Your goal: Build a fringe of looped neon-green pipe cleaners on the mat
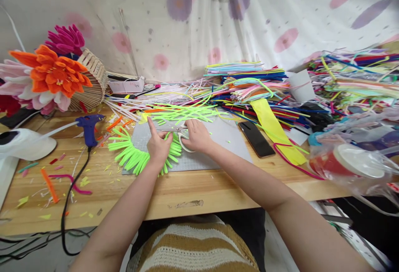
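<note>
My right hand (198,136) is closed around the white handles of a pair of scissors (172,128). The blades point left, across the fingertips of the other hand. With its index finger stretched up and its thumb out to the right, my left hand (158,148) grips a bright green pipe-cleaner fringe (136,157). This fringe curves out on both sides of the hand, its loops spread toward me; the gripped part is hidden. Beneath is a grey cutting mat (227,141). Loose green pipe cleaners (187,113) lie along its far edge.
A blue glue gun (89,128) with a black cord stands at left, near fuzzy flowers (60,74) in a basket. A phone (256,139) lies right of the mat, beside a yellow strip (277,131). Pipe-cleaner bundles (249,72) line the back. A bagged cup (349,162) is far right.
</note>
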`<state>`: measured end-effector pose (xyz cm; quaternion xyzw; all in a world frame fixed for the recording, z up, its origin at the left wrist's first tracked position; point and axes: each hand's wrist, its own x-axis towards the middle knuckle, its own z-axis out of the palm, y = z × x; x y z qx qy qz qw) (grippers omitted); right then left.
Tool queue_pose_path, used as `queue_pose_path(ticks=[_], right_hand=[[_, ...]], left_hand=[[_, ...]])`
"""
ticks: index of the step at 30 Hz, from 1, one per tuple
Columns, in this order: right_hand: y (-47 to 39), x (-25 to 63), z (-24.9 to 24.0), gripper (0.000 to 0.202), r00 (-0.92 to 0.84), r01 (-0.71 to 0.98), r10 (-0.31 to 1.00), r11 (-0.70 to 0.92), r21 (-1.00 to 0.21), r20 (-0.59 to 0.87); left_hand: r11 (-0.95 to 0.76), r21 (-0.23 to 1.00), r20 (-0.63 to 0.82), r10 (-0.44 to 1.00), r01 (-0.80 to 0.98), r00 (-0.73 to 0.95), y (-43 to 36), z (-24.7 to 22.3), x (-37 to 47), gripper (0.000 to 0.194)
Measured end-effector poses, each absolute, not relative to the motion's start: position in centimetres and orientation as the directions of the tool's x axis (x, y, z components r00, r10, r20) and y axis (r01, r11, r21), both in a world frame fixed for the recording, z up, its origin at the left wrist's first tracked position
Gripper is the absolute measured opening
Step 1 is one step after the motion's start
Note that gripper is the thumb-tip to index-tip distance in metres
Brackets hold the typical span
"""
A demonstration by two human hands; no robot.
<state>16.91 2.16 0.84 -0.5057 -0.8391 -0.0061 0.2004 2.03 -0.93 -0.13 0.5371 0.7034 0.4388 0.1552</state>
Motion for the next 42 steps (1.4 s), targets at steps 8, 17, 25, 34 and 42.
queue_pose_path(ticks=[8, 17, 25, 34, 42], right_hand=[[1.8, 16.6, 0.7, 0.032, -0.419, 0.863, 0.87, 0.47, -0.182, 0.259], [1.5, 16.6, 1.1, 0.032, -0.424, 0.87, 0.886, 0.456, -0.189, 0.189], [2.0, 17.2, 1.0, 0.03, -0.411, 0.838, 0.902, 0.432, -0.332, 0.137], [3.4, 25.1, 2.8, 0.031, -0.262, 0.855, 0.958, 0.286, -0.433, 0.116], [3.0, 30.0, 2.4, 0.033, -0.256, 0.912, 0.966, 0.256, -0.321, 0.042]], left_hand=[[-0.043, 0.773, 0.328, 0.882, 0.633, -0.34, -1.0, -0.5, 2.3, 0.088], [-0.086, 0.881, 0.293, 0.871, 0.466, -0.394, -0.6, -0.8, 2.1, 0.09], [-0.093, 0.923, 0.249, 0.884, 0.373, -0.396, -0.3, -1.0, 1.9, 0.086], [-0.113, 0.963, 0.193, 0.923, 0.243, -0.334, 0.5, -1.6, 1.0, 0.04], [-0.05, 0.993, 0.083, 0.943, 0.109, -0.322, 0.8, -1.1, 0.7, 0.036]])
